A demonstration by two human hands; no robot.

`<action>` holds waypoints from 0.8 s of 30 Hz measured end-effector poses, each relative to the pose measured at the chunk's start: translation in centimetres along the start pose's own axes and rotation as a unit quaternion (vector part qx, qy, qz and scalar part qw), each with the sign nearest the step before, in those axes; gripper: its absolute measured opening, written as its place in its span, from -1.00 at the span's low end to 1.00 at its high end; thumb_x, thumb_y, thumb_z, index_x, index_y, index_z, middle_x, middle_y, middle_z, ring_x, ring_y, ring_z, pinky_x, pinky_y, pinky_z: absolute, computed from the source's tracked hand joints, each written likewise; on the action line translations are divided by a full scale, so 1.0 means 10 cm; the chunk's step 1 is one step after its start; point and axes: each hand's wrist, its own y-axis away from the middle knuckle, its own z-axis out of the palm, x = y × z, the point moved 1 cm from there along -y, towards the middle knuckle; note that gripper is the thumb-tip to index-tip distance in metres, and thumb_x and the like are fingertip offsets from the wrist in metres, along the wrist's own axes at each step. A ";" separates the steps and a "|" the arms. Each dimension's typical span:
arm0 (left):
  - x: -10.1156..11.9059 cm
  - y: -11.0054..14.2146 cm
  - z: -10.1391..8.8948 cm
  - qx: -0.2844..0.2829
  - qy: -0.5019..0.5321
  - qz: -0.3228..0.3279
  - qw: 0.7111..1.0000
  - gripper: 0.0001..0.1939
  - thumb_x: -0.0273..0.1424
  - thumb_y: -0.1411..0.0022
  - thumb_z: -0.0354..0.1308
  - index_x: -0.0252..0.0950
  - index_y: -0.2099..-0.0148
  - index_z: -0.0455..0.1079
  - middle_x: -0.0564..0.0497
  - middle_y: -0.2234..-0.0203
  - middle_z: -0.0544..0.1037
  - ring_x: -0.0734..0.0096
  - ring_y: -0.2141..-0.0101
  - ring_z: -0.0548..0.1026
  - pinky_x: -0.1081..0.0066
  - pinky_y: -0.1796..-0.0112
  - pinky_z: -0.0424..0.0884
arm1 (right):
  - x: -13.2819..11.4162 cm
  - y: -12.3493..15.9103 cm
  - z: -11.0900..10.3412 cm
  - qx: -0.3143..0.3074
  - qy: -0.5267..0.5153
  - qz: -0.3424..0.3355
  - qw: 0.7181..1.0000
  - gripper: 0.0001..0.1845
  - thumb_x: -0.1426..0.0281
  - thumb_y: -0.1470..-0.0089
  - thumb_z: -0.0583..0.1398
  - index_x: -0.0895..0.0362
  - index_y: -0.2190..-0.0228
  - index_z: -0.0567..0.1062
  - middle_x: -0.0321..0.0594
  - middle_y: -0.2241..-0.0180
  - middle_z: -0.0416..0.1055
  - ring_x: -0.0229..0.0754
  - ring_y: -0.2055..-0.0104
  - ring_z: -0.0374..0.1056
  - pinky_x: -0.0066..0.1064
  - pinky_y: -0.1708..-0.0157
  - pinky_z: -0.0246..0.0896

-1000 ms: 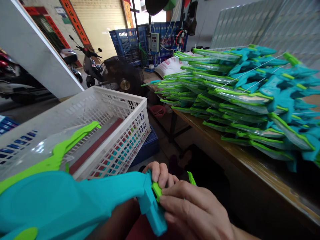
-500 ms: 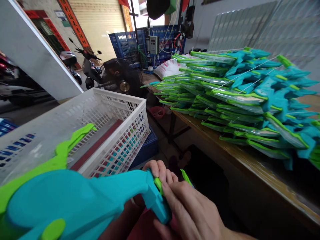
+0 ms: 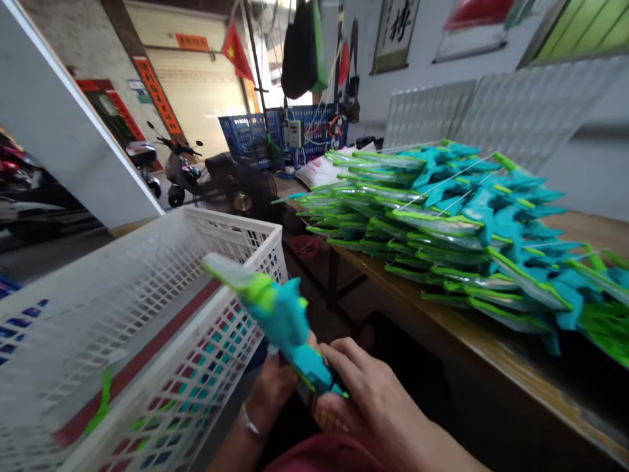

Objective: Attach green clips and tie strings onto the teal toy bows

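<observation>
A teal and green plastic toy gun (image 3: 280, 321) stands tilted, its clear tip pointing up and left over the white basket's corner. My left hand (image 3: 275, 387) grips its handle from below and behind, wrapped round it. My right hand (image 3: 366, 400) closes on the handle's lower end from the right, fingers pressed on the teal grip. A big stack of the same toys (image 3: 442, 223), teal and green with clear parts, lies on the wooden table (image 3: 496, 347) to the right.
A white lattice basket (image 3: 157, 328) sits at my left with a green strip inside. Behind are a black fan (image 3: 240, 190), blue crates (image 3: 255, 131), a scooter (image 3: 177, 170) and clear blister trays (image 3: 491, 111) leaning on the wall.
The toy gun has swung from lying low across the bottom left to standing upright and farther from the camera. The view has tilted up. Both hands stay on the handle.
</observation>
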 end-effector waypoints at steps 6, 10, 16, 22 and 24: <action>-0.03 -0.09 -0.18 0.080 -0.180 0.009 0.980 -0.43 -0.32 0.01 0.54 -0.21 -0.05 0.49 -0.05 0.24 0.66 0.13 0.21 0.57 0.27 0.14 0.46 | 0.25 0.16 -0.66 0.293 0.134 0.033 0.946 -0.81 0.40 -0.35 0.17 0.07 0.05 0.53 -0.16 0.15 0.48 -0.20 0.18 0.50 -0.48 0.23 0.45; -0.10 -0.06 -0.07 0.008 -0.268 -0.039 0.962 -0.53 -0.23 -0.05 0.49 -0.25 0.03 0.48 -0.07 0.28 0.65 0.08 0.24 0.59 0.24 0.16 0.47 | 0.27 0.25 -1.01 0.353 0.170 0.065 0.918 -0.76 0.36 -0.33 0.21 0.03 0.00 0.55 -0.15 0.09 0.47 -0.18 0.15 0.49 -0.43 0.17 0.46; -0.21 -0.03 0.06 -0.023 -0.234 -0.077 0.969 -0.44 -0.10 -0.05 0.45 -0.24 -0.02 0.44 -0.12 0.26 0.67 0.01 0.22 0.59 0.16 0.15 0.49 | 0.65 0.38 -1.01 0.308 -0.142 0.142 0.930 -0.49 0.10 -0.21 0.32 0.00 -0.13 0.48 -0.09 -0.03 0.52 -0.07 0.02 0.52 -0.30 0.06 0.48; -0.37 -0.06 0.02 -0.029 -0.283 -0.074 0.956 -0.38 -0.04 -0.05 0.43 -0.29 -0.03 0.41 -0.14 0.25 0.64 0.01 0.20 0.58 0.18 0.10 0.46 | 0.83 0.44 -0.25 0.270 -0.391 0.265 0.839 -0.47 -0.03 -0.02 0.42 0.18 0.23 0.63 -0.08 0.27 0.62 -0.01 0.24 0.53 -0.26 0.16 0.45; -0.34 -0.08 0.01 -0.051 -0.306 -0.080 0.947 -0.40 -0.01 -0.08 0.41 -0.29 -0.01 0.42 -0.14 0.24 0.63 0.05 0.21 0.56 0.20 0.10 0.45 | 0.79 0.40 -0.11 0.297 -0.407 0.272 0.820 -0.52 0.01 -0.03 0.43 0.18 0.27 0.64 -0.09 0.27 0.62 -0.04 0.24 0.50 -0.27 0.14 0.42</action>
